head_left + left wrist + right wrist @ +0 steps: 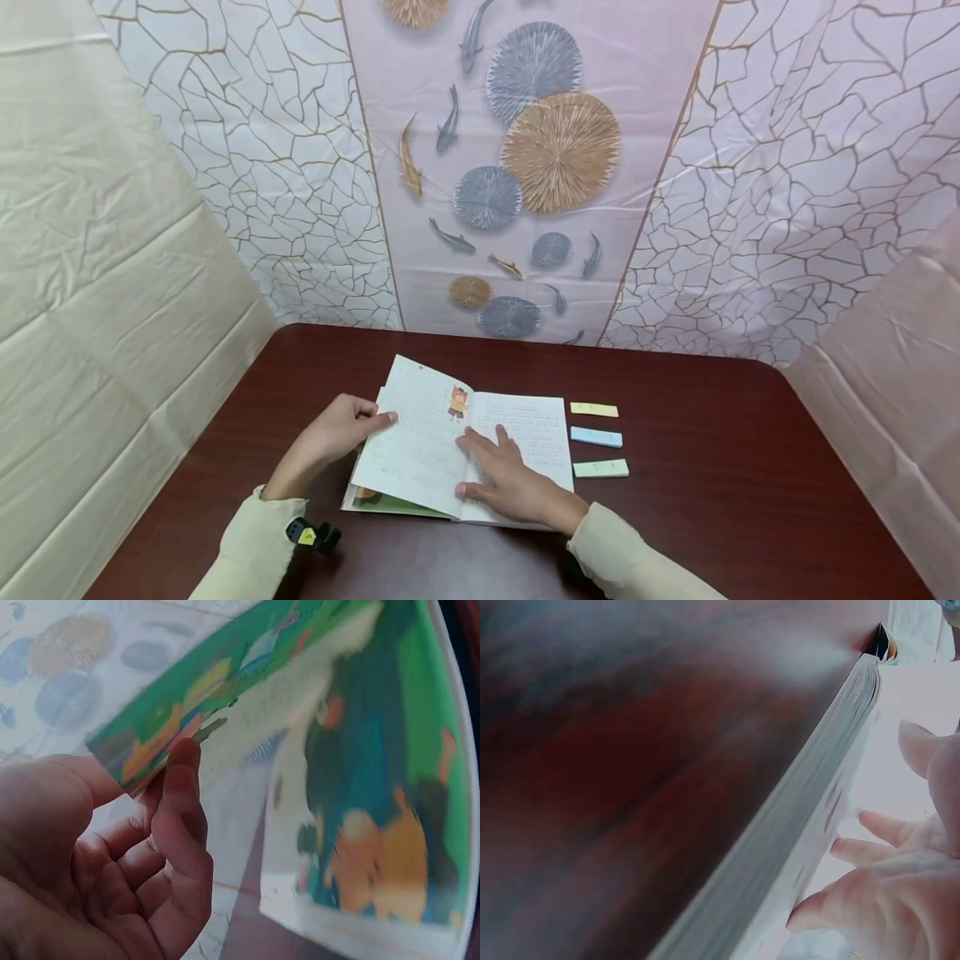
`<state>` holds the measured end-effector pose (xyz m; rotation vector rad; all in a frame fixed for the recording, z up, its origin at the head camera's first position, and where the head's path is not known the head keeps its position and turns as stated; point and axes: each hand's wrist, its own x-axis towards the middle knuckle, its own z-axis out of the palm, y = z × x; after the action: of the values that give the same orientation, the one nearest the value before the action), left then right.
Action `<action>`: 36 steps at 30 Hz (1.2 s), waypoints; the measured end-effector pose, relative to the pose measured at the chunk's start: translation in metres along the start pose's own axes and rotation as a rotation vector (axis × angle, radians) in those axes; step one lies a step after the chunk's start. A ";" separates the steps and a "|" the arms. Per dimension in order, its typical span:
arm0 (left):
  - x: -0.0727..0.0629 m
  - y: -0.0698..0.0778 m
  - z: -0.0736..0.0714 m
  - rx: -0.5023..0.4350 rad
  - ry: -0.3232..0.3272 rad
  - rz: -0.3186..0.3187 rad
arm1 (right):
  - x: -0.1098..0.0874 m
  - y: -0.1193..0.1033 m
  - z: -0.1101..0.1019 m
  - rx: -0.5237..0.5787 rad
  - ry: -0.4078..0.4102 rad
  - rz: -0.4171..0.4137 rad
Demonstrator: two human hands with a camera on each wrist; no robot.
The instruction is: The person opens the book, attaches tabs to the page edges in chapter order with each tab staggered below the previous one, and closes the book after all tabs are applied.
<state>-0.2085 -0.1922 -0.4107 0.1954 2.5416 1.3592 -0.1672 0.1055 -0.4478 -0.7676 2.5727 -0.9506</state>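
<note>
An open book (pixel 525 417) with white text pages lies on the dark wooden table. My left hand (pixel 341 429) pinches the outer edge of a lifted left page (pixel 412 458) between thumb and fingers. In the left wrist view that page's underside (pixel 195 697) carries a green coloured picture, and another illustrated page (pixel 375 825) shows below it. On the right-hand page near the spine rests my right hand (pixel 513 483), its fingers spread. The thick stack of page edges (pixel 802 795) appears beside that hand in the right wrist view.
Three paper strips lie in a column right of the book: yellow (pixel 594 409), blue (pixel 596 437) and green (pixel 600 468). A black strap-like item (pixel 315 535) sits at the left sleeve. Patterned cloth (pixel 510 167) hangs behind the table (pixel 712 467).
</note>
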 end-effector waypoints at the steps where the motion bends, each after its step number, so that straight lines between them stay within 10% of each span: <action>1: -0.001 -0.003 -0.001 0.017 0.005 -0.002 | 0.000 0.000 0.000 -0.007 -0.005 -0.003; 12: -0.002 -0.034 0.006 0.178 0.048 -0.045 | -0.001 -0.005 -0.003 -0.130 -0.043 -0.047; 22: -0.005 -0.018 0.013 0.467 0.197 -0.084 | 0.003 -0.009 -0.003 -0.250 -0.060 -0.021; 36: -0.001 0.009 0.074 0.455 0.095 0.248 | 0.001 -0.007 -0.005 -0.287 -0.078 -0.054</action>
<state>-0.1866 -0.1290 -0.4424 0.5574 2.9540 0.8533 -0.1672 0.1027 -0.4396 -0.9326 2.6629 -0.5576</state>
